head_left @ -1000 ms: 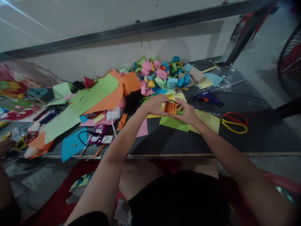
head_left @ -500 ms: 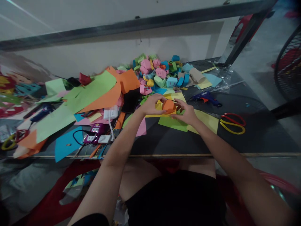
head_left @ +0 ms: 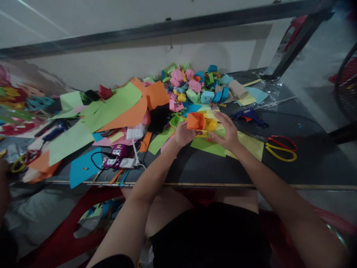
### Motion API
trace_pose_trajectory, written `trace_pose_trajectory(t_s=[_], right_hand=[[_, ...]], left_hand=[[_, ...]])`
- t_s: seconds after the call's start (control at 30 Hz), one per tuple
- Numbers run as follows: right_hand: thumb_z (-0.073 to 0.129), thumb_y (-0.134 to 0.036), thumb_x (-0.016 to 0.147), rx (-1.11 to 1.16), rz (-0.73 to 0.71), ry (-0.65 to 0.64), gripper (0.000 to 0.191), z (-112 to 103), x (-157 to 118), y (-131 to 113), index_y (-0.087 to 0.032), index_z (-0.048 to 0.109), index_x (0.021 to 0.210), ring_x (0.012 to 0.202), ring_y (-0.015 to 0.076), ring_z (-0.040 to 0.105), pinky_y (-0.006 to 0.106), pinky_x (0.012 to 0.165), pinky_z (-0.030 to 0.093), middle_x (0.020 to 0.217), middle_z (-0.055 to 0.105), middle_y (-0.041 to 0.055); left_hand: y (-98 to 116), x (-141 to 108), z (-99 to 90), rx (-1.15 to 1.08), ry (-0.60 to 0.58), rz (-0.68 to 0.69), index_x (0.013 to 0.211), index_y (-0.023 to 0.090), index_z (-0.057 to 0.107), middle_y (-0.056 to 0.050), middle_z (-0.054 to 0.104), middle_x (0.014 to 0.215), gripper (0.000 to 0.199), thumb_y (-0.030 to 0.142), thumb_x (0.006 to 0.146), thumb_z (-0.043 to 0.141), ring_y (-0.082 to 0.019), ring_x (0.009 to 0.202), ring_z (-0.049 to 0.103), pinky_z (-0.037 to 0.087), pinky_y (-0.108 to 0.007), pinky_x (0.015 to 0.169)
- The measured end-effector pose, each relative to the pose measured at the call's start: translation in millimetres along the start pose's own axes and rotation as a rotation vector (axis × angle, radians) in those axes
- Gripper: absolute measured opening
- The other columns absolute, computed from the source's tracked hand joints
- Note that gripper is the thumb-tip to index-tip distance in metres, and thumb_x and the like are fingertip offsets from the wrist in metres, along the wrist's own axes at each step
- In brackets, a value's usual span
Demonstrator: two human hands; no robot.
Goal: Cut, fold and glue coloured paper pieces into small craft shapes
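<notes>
An orange folded-paper box [head_left: 195, 121] sits in my left hand [head_left: 185, 134], its fingers curled under and around it. To its right, my right hand [head_left: 227, 132] is apart from the box, thumb and fingers spread. Between the hands lies a small yellow paper piece [head_left: 211, 124], partly behind the box. A green paper cup shape [head_left: 176, 121] rests just behind my left hand. Beneath the hands are flat sheets: a lime green paper [head_left: 209, 147] and a pale yellow paper [head_left: 249, 144].
A heap of small coloured paper boxes [head_left: 192, 85] stands at the back. On the right lie a blue glue gun [head_left: 251, 116] and red-and-yellow-handled scissors [head_left: 281, 148]. Large paper sheets [head_left: 111, 108], a purple power strip [head_left: 115, 156] and a black phone [head_left: 158, 120] cover the left. Another person's arm [head_left: 4, 186] shows at the far left.
The orange box has turned and moved slightly left in my left hand. My right hand has come away from it and opened. Another person's arm has appeared at the left edge.
</notes>
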State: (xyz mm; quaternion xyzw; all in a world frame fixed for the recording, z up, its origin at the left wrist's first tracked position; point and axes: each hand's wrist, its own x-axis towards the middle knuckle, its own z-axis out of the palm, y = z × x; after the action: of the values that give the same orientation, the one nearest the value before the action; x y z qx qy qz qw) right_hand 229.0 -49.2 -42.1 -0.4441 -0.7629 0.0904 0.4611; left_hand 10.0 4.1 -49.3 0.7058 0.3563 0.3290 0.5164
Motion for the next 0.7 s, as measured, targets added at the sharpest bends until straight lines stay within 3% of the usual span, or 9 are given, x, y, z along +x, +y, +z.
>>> trace_pose_trajectory(t_s=[0.23,0.33,0.47,0.57,0.7], right_hand=[[0.066,-0.053,0.092,-0.05,-0.119,-0.077,0.04,10,-3,-2,-0.031,0.073,0.124,0.135,0.0341,0.057,0.057,0.111,0.047,0.148,0.059,0.0087],[0.068,-0.042,0.091,-0.072,-0.081,-0.083,0.02,11,-3,3,-0.032,0.079,0.104,0.135,0.0355,0.055,0.059,0.109,0.047,0.148,0.058,0.0058],[0.07,-0.039,0.086,-0.018,-0.053,-0.045,0.014,6,-1,8,-0.028,0.078,0.09,0.142,0.0385,0.048,0.06,0.107,0.049,0.154,0.051,0.0055],[0.068,-0.039,0.084,0.025,-0.051,-0.059,0.016,3,0,11,-0.026,0.077,0.087,0.144,0.0393,0.045,0.061,0.105,0.05,0.156,0.048,0.0049],[0.063,-0.039,0.087,0.021,-0.048,-0.127,0.018,5,0,9,-0.029,0.077,0.092,0.144,0.0376,0.045,0.062,0.106,0.049,0.156,0.048,0.0033]], left_hand=[[-18,2,11.1,0.001,-0.06,-0.076,0.134,0.018,0.056,-0.015,0.071,0.121,0.075,0.062,0.094,0.011,-0.028,0.107,0.07,0.058,-0.044,0.084],[-11,0,7.0,0.162,0.011,0.083,0.141,0.02,0.052,-0.016,0.067,0.128,0.066,0.056,0.1,0.014,-0.027,0.119,0.065,0.056,-0.045,0.091],[12,-11,-14.5,0.687,0.188,0.367,0.144,0.028,0.051,-0.015,0.057,0.143,0.052,0.054,0.101,0.039,-0.028,0.143,0.046,0.046,-0.047,0.108],[25,-19,-27.9,0.954,0.104,0.51,0.125,0.029,0.067,-0.012,0.062,0.136,0.034,0.045,0.1,0.051,-0.029,0.136,0.053,0.043,-0.05,0.111],[27,-26,-32.7,1.091,-0.003,0.566,0.1,0.026,0.073,-0.008,0.072,0.114,0.022,0.038,0.1,0.055,-0.025,0.118,0.064,0.049,-0.043,0.099]])
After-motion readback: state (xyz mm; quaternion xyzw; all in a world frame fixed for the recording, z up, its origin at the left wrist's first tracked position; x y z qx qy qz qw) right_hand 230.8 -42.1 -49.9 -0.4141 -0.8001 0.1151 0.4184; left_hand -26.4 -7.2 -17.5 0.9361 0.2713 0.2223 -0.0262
